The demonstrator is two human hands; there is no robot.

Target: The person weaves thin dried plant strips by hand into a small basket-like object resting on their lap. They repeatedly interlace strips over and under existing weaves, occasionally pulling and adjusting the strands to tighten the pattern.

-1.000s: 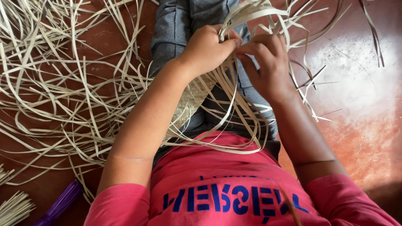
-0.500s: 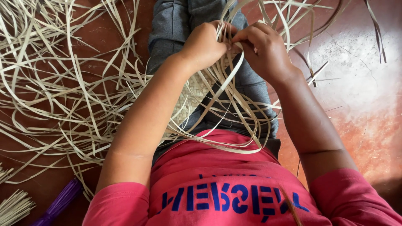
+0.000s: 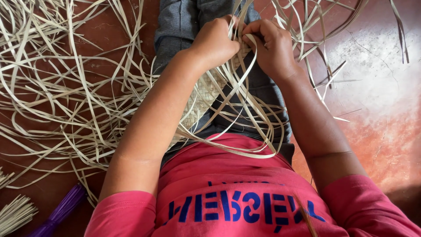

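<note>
I sit on the floor in a pink shirt and grey trousers. My left hand (image 3: 215, 41) and my right hand (image 3: 272, 46) are close together over my lap, both pinching pale flat leaf strips (image 3: 245, 87) at the working end of a woven band (image 3: 202, 94). The plaited band runs down across my left thigh, under my left forearm. Loose ends of the strips loop from my hands down to my waist. My fingertips are hidden among the strips.
A large tangle of loose pale strips (image 3: 66, 83) covers the red-brown floor (image 3: 386, 131) on my left and behind my hands. A purple bundle (image 3: 59, 213) and a pale bundle of thin sticks (image 3: 15, 213) lie at the lower left.
Both hands have stayed on the weave, shifting slightly up and closer together as the fingers work the strips. The loose loops have swung a little.
</note>
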